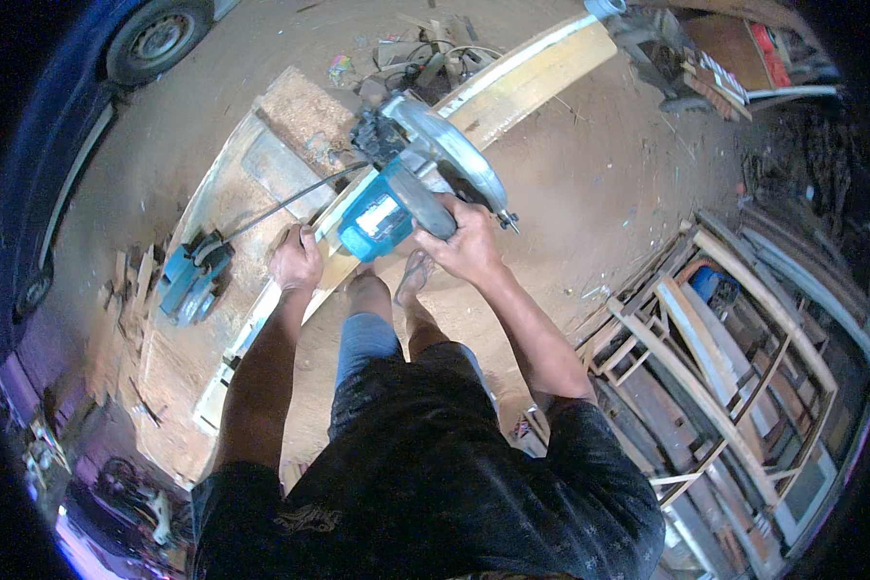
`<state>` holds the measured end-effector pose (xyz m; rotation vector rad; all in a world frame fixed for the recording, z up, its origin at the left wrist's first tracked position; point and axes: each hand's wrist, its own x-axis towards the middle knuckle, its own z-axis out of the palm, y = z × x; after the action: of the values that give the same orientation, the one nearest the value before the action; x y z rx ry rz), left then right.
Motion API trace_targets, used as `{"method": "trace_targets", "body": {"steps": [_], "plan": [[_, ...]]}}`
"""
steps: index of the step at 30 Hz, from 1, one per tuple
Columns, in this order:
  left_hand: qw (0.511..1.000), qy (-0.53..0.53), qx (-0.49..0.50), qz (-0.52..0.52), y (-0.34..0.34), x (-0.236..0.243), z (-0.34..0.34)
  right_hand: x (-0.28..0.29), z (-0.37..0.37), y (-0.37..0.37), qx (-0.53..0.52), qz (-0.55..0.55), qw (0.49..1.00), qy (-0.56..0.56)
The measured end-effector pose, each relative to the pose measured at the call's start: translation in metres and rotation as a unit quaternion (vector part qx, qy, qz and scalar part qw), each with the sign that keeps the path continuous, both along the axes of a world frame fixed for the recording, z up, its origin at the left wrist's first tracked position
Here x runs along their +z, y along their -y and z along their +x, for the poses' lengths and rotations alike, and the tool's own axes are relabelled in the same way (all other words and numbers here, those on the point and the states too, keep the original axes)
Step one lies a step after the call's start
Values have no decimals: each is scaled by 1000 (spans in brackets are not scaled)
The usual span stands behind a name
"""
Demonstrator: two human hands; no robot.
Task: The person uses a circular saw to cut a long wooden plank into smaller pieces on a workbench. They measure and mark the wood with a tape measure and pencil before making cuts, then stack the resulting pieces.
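My right hand [466,239] is wrapped round the dark rear handle of a teal circular saw [375,217]. The saw's metal guard points away to the upper right, and its body lies over a long pale wooden plank [541,82]. That plank runs diagonally from the lower left to the far upper right. At its near side, left of the saw, my left hand [297,259] is closed on the plank's edge; its fingertips are partly hidden. The saw covers part of the plank, and I cannot see where the blade meets it.
A sawdust-covered worktable [179,367] carries a second teal power tool [195,278]. A dark cable [290,201] crosses it. Wood scraps [435,63] lie on the ground beyond. Wooden frames [715,377] are stacked at right. A blue vehicle [63,126] stands at left.
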<state>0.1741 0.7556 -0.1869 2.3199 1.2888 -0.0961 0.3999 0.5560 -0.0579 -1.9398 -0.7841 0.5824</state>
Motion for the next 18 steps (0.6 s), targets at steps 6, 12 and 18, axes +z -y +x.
{"method": "trace_targets", "body": {"steps": [6,12,18], "plan": [[1000,30,5,0,3,2,2,-8,4,-11,-4,7,999,31],[997,44,12,64,4,-14,-4,1,12,-26,23,-35,999,-26],[1000,0,5,8,-4,-22,-5,6,17,-32,19,-34,999,17]]}}
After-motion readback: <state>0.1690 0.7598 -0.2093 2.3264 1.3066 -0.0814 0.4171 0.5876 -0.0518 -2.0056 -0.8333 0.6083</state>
